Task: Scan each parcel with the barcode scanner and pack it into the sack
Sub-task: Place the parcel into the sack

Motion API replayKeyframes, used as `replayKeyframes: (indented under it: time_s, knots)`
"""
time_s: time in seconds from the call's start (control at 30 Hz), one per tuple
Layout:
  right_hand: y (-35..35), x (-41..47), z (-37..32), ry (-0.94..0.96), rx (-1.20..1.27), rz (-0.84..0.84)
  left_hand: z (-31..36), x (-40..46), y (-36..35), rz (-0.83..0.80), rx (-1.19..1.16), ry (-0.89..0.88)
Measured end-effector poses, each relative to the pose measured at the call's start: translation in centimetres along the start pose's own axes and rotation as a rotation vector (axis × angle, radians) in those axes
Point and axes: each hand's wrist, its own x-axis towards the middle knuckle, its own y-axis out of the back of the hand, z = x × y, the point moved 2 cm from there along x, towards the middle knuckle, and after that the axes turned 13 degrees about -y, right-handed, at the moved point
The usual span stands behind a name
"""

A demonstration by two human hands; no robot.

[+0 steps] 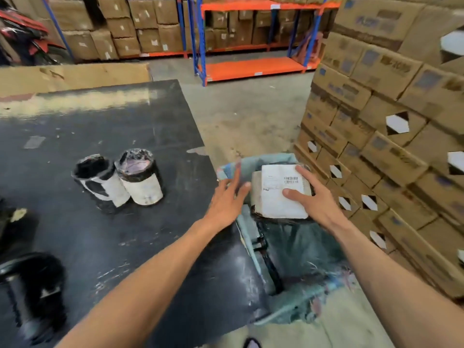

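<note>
Right hand (317,198) grips a flat black-wrapped parcel with a white shipping label (280,192), thumb pressed on the label's face, fingers curled over the far right edge; barcode visible near the label's upper right. Parcel sits tilted at the open mouth of a pale blue-green woven plastic sack (296,249), which hangs off the right edge of the scuffed black tabletop (105,234); whether the parcel touches the sack's rim, cannot tell. Left hand (227,197) is blurred, fingers spread and fairly straight, at the sack's left rim just beside the parcel; contact with the fabric looks likely but cannot be confirmed. On the table, well apart from the hands, two cylindrical parcels wrapped in black film with white labels (120,178) stand touching side by side, the left one leaning. At the table's near left edge, a dark shiny wrapped bundle (32,290), heavily blurred. Right of the sack, a tall stack of brown cardboard cartons with black-and-white diamond marks (391,136). Across the concrete floor (246,114), blue-and-orange steel racking (253,67) holding more brown boxes. No scanner can be made out.
</note>
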Motion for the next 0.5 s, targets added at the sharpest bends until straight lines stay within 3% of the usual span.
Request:
replayKeyframes:
  time_s: [0.23,0.37,0.5]
  knots:
    - [-1.8,4.1,9.3,-0.259,-0.291,-0.283,-4.9,0.9,-4.4,-0.172,0.633,-0.001]
    - [-4.7,5.9,12.7,-0.38,-0.461,-0.501,-5.3,1.0,-4.7,-0.173,0.701,0.031]
    - [-7.8,7.0,15.2,-0.437,-0.488,-0.547,-5.3,1.0,-4.6,-0.172,0.698,0.021]
